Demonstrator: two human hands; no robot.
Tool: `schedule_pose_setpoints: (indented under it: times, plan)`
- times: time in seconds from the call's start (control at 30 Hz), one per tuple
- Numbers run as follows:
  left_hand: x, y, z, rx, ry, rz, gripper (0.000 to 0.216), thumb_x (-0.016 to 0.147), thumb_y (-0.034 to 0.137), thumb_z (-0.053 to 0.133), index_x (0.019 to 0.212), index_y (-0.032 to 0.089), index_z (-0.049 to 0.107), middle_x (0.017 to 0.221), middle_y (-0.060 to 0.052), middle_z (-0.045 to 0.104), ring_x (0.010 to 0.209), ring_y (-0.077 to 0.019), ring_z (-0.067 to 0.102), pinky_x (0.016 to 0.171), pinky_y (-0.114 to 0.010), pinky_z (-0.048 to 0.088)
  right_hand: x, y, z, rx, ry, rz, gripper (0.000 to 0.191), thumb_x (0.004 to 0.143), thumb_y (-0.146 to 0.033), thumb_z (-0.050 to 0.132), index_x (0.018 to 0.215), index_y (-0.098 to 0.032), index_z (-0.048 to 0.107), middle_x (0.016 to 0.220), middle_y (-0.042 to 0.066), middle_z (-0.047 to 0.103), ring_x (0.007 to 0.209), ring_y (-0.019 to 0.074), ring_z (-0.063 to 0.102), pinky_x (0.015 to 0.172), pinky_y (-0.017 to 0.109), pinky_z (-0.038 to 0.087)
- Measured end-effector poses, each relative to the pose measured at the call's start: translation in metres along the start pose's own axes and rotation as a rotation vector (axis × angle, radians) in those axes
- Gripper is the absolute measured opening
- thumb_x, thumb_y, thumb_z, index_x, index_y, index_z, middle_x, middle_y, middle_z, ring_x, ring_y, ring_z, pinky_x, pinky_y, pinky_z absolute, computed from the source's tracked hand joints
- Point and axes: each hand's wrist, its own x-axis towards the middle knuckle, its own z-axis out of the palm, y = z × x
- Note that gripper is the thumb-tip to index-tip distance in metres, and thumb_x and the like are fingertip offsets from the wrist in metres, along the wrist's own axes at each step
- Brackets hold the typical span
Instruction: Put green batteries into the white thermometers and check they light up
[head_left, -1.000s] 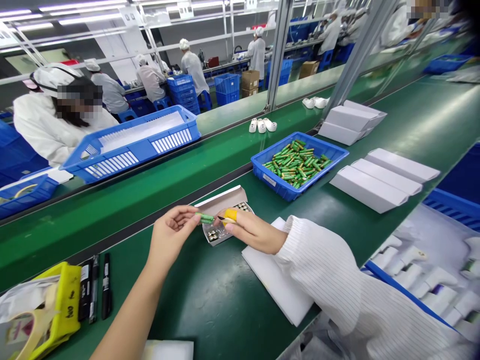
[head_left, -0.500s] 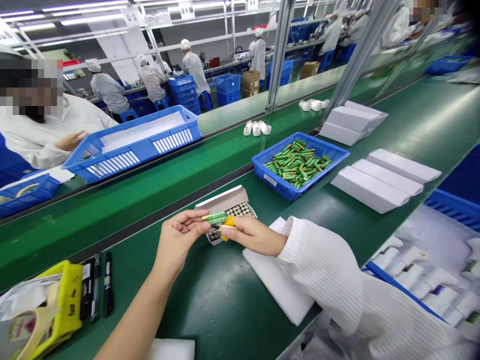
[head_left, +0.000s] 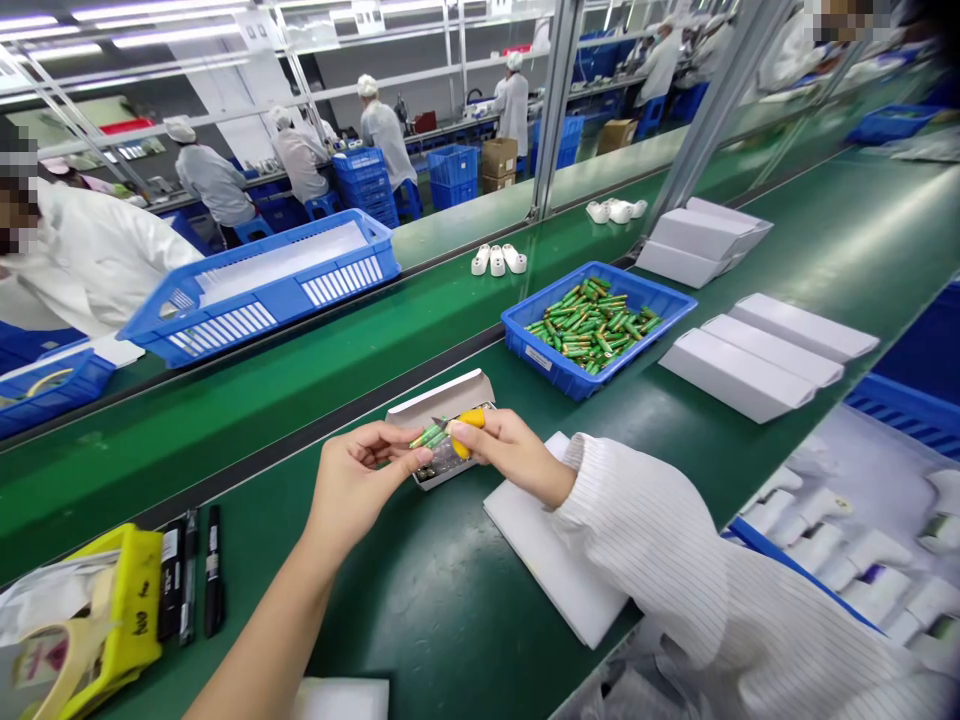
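My left hand (head_left: 366, 470) pinches green batteries (head_left: 427, 437) between thumb and fingertips, above an open white box. My right hand (head_left: 514, 452) grips a yellow-handled tool (head_left: 471, 417) with a dark pointed tip, which meets the batteries; whether it is scissors or nippers I cannot tell. Beneath both hands, the white box (head_left: 435, 398) has its lid raised, and metallic battery ends show inside. Part of its contents is hidden by the hands. Under my right wrist lies a white foam sheet (head_left: 559, 560).
A blue tray (head_left: 551, 372) full of green batteries stands behind the box. Closed white boxes (head_left: 739, 375) sit to the right. At left are a yellow bin (head_left: 142, 600) and black markers (head_left: 214, 570). Beyond the conveyor (head_left: 315, 390), a co-worker (head_left: 105, 245) stands by a blue crate (head_left: 262, 295).
The tool has turned, so its dark tip now shows against the batteries, which tilt more. Three white parts on the conveyor shifted slightly left. The co-worker has leaned left.
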Motion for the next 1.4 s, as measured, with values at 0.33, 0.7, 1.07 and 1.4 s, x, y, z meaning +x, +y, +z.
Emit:
schedule_pose_setpoints:
  times: [0.33,0.7,1.07,1.4]
  plan:
    - [-0.010,0.004,-0.002,0.404,0.055,0.247,0.022,0.071,0.027,0.072,0.093,0.020,0.071,0.084,-0.003,0.072,0.073,-0.0168,0.066,0.069,-0.027,0.054,0.008,0.001,-0.017,0.119,0.325,-0.073,0.041,0.079,-0.057,0.058,0.078,-0.017,0.049,0.065,-0.003,0.049,0.052,0.0076,0.045,0.050,0.022,0.038]
    - [-0.007,0.003,0.000,0.544,-0.142,0.529,0.018,0.084,0.019,0.058,0.096,0.023,0.071,0.090,-0.003,0.072,0.085,-0.0188,0.066,0.077,-0.030,0.052,0.002,0.001,0.000,0.307,-0.012,0.068,0.030,0.076,-0.042,0.070,0.082,-0.015,0.058,0.059,-0.002,0.056,0.053,0.0090,0.050,0.048,0.020,0.037]
    - [0.005,-0.002,-0.021,0.278,0.139,0.252,0.013,0.077,0.030,0.067,0.085,0.020,0.069,0.084,-0.002,0.070,0.078,-0.0168,0.064,0.070,-0.026,0.050,-0.001,-0.002,0.001,0.032,-0.063,0.140,0.025,0.072,-0.027,0.069,0.084,-0.017,0.050,0.077,0.000,0.058,0.063,0.0110,0.054,0.062,0.026,0.045]
    - [0.003,-0.019,-0.025,0.939,-0.131,0.431,0.011,0.082,0.024,0.060,0.093,0.021,0.060,0.088,-0.002,0.069,0.080,-0.0199,0.063,0.067,-0.029,0.048,0.002,0.004,-0.107,-1.142,1.077,-0.045,0.016,0.078,-0.026,0.054,0.088,-0.014,0.054,0.083,0.012,0.054,0.086,0.0300,0.051,0.079,0.046,0.041]
